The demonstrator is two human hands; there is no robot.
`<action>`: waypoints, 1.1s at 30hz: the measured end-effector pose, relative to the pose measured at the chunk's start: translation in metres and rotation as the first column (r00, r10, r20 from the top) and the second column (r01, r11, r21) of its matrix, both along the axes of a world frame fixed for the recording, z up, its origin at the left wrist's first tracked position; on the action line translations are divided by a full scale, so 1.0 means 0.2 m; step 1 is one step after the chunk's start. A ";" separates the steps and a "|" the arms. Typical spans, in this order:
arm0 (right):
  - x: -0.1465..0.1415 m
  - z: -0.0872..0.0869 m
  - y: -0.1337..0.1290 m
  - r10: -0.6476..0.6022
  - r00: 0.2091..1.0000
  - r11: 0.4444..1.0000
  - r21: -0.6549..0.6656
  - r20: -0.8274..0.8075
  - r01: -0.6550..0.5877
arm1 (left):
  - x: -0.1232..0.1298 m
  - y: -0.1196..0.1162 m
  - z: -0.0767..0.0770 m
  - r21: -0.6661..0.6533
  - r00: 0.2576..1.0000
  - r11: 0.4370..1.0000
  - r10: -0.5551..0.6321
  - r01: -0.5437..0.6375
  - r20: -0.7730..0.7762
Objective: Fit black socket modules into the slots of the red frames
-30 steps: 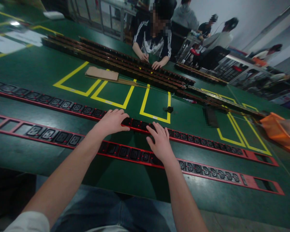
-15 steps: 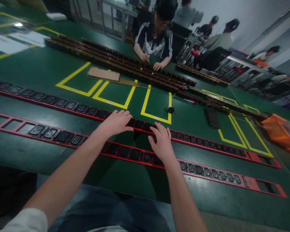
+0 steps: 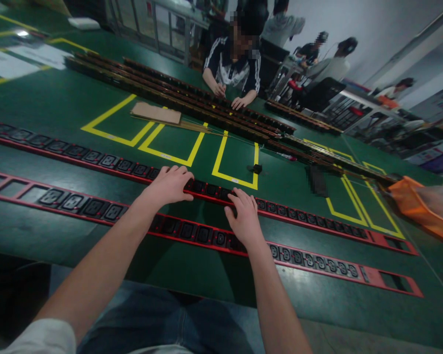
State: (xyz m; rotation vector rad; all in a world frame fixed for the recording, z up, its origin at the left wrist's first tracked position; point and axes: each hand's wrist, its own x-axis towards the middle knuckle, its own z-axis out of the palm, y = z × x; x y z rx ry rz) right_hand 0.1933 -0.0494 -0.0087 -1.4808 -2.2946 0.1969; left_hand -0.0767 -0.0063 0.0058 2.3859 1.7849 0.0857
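Observation:
Two long red strips with black sockets lie across the green table. My left hand (image 3: 170, 186) rests on the far strip (image 3: 310, 221), its fingers curled over the strip's far edge and the thumb on the near side. Further right, my right hand (image 3: 243, 211) touches the same strip, fingers bent over it. Both hands have hold of the strip between finger and thumb or palm. Nearer my body lies the second strip (image 3: 203, 235), passing under my forearms; its left end has openings without sockets.
Beyond the strips, dark long rails (image 3: 170, 93) lie in front of a seated person (image 3: 232, 69). Cardboard (image 3: 157, 112), a small black part (image 3: 257, 168) and a dark block (image 3: 317, 181) lie on the green table (image 3: 107, 162). An orange bag (image 3: 417, 201) is at the right.
The whole view has shifted slightly, so the strips and table sit a little further left. Both hands stay on the far strip with little change in pose.

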 end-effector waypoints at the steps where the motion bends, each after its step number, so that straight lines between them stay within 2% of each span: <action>1: 0.00 0.00 0.00 -0.001 1.000 1.000 -0.002 0.002 0.001 | -0.01 0.00 0.00 -0.001 1.000 1.000 0.010 -0.010 -0.005; 8: -0.01 0.01 0.00 0.012 1.000 1.000 0.014 -0.023 -0.012 | -0.02 0.00 0.02 0.029 0.998 0.998 -0.052 0.052 -0.030; 16: 0.00 0.01 0.00 0.038 0.999 0.998 0.049 -0.031 -0.037 | 0.09 -0.01 0.04 0.041 0.990 0.990 -0.131 0.133 -0.049; 21: -0.01 0.03 -0.01 0.042 0.999 0.998 0.037 -0.008 -0.042 | 0.07 0.00 0.03 0.007 0.994 0.994 -0.111 0.111 0.008; 27: 0.00 0.02 -0.01 0.033 0.999 0.999 0.000 0.040 -0.033 | 0.04 -0.01 0.03 -0.001 0.998 0.999 -0.033 0.033 0.047; 33: -0.01 0.03 -0.01 0.031 0.999 0.999 -0.031 0.021 -0.030 | 0.04 -0.01 0.03 -0.015 0.998 0.999 -0.039 0.039 0.050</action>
